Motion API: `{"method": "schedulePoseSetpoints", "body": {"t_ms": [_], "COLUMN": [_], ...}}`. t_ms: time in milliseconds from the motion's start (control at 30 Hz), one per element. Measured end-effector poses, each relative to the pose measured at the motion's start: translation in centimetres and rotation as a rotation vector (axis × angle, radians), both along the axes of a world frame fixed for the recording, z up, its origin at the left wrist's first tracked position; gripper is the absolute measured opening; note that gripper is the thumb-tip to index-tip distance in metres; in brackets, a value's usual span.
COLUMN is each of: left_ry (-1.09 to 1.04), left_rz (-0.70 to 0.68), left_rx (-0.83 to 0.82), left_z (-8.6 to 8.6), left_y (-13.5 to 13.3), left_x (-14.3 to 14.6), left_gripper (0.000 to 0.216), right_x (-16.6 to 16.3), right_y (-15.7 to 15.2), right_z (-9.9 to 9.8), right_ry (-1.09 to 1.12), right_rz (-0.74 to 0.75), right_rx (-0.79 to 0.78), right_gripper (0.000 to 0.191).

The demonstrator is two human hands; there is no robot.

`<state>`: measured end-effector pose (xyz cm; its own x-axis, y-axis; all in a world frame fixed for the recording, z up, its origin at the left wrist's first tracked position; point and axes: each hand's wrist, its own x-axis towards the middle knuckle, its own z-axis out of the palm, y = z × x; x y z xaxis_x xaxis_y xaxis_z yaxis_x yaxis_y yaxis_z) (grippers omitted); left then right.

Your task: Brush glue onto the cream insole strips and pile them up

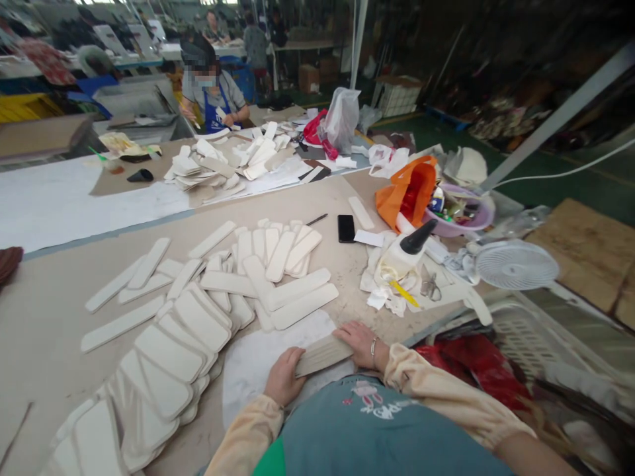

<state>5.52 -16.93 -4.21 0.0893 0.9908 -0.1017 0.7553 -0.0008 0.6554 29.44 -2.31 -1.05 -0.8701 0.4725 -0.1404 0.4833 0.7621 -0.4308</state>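
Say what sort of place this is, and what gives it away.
Probably a factory workshop: a worktable spread with many similar flat pale pieces, and a masked co-worker behind another heap of pale pieces.

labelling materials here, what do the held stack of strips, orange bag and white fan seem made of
Stack of strips: perhaps card or fibreboard, matte, from its thin flat layers. Orange bag: probably fabric, dull, as it slumps in soft folds. White fan: likely plastic, smooth, given its molded-looking grille.
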Motion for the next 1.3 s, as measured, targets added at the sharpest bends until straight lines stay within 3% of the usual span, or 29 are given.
{"method": "schedulePoseSetpoints", "body": {"t_ms": [133, 233, 433, 600, 667, 767, 900, 1000, 1167, 1300], "left_ry": [0.015, 0.021, 0.017, 0.015, 0.034, 0.073, 0.199, 0.329, 0.398, 0.401], "left_rz": [0.012, 0.021, 0.083, 0.127, 0.145, 0.153, 0.053, -0.033, -0.018, 0.013], "left_rx": [0.021, 0.053, 0.067, -0.038, -0.087, -0.113, -0.077, -0.138, -0.178, -0.099], "left_z": [-0.6, -1.0, -0.2, 1.3, 1.7, 2.1, 2.4, 2.6, 3.1, 3.5], "left_y": [-0.1, -0.3, 0.4, 1.8, 2.3, 2.5, 2.0, 2.0, 3.5, 5.1], "left_x": [-0.4, -0.2, 0.0, -0.5, -0.7, -0.8, -0.6, -0.3, -0.9, -2.3], "left_gripper": [0.053, 0.054, 0.051, 0.039, 0.037, 0.038, 0.039, 0.039, 0.039, 0.039], "right_x": [4.1, 6.1, 3.2, 2.7, 3.0, 2.9, 1.5, 0.6, -0.4, -1.7], "right_y": [0.6, 0.3, -1.4, -0.3, 0.4, 0.8, 0.3, 0.1, 1.7, 3.3], "right_z": [-1.9, -3.5, -5.2, -4.9, -4.1, -2.9, -2.2, -2.6, -2.6, -1.3], "right_ry": [0.208, 0.287, 0.377, 0.259, 0.189, 0.071, -0.048, -0.078, -0.071, 0.021], "right_rz": [-0.290, -0.499, -0.602, -0.426, -0.336, -0.239, -0.124, -0.040, 0.022, -0.030], "right_rx": [0.022, -0.063, -0.236, -0.319, -0.303, -0.165, 0.026, 0.074, 0.094, 0.258], "right_gripper": [0.073, 0.074, 0.080, 0.068, 0.073, 0.084, 0.060, 0.058, 0.056, 0.048]}}
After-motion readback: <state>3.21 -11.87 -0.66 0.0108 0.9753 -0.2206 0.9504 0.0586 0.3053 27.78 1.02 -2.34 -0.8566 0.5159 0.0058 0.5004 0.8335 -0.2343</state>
